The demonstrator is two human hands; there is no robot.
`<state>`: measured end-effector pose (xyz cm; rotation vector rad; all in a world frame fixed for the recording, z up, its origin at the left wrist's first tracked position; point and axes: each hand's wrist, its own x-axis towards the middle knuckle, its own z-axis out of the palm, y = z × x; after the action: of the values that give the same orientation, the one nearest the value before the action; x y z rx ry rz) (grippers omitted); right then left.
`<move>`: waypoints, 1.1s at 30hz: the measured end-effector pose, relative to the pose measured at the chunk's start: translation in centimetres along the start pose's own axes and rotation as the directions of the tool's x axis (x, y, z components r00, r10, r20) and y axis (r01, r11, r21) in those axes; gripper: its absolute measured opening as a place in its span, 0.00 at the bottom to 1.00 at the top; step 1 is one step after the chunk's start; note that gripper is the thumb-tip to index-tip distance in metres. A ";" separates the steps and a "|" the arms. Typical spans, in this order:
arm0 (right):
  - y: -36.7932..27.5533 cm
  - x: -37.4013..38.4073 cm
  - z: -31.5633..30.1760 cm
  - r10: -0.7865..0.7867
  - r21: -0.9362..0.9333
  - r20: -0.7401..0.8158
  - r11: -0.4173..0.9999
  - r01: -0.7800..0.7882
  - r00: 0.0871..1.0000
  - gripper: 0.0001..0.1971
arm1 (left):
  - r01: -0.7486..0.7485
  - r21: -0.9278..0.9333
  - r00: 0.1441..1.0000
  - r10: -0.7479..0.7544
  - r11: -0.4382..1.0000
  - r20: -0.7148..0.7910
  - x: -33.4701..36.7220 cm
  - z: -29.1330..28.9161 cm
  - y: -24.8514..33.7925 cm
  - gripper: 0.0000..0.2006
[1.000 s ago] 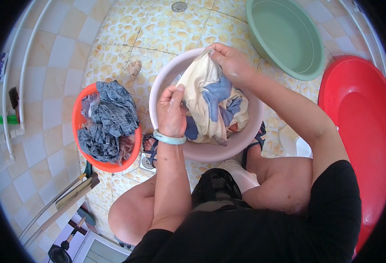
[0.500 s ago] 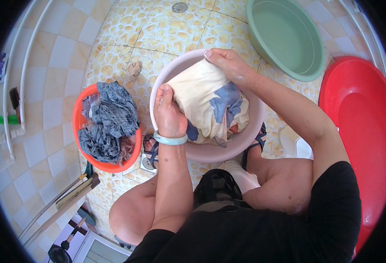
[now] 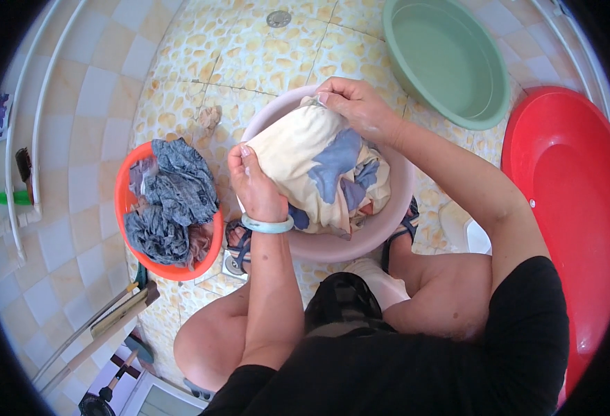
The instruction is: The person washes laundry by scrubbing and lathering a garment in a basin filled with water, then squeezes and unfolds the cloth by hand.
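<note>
Both hands clench cream-and-blue cloth (image 3: 319, 173) over pink basin (image 3: 395, 222). Left hand (image 3: 253, 187) grips near edge, right hand (image 3: 353, 104) far edge; cloth's length runs between, seemingly taut.

Cream cloth (image 3: 305, 156) now spread flatter, blue patch (image 3: 332, 163) uppermost.
</note>
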<state>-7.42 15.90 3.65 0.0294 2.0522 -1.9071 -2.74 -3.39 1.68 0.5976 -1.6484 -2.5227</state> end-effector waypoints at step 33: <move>4.7 0.8 -2.2 0.249 0.743 -0.061 0.658 -0.123 0.966 0.06 | -0.738 0.588 0.666 0.217 0.331 0.714 -7.8 4.4 -4.1 0.17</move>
<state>-7.55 18.31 -0.95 0.5833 1.1373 -2.5119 3.52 4.18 1.79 -0.6674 -2.7032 -1.2598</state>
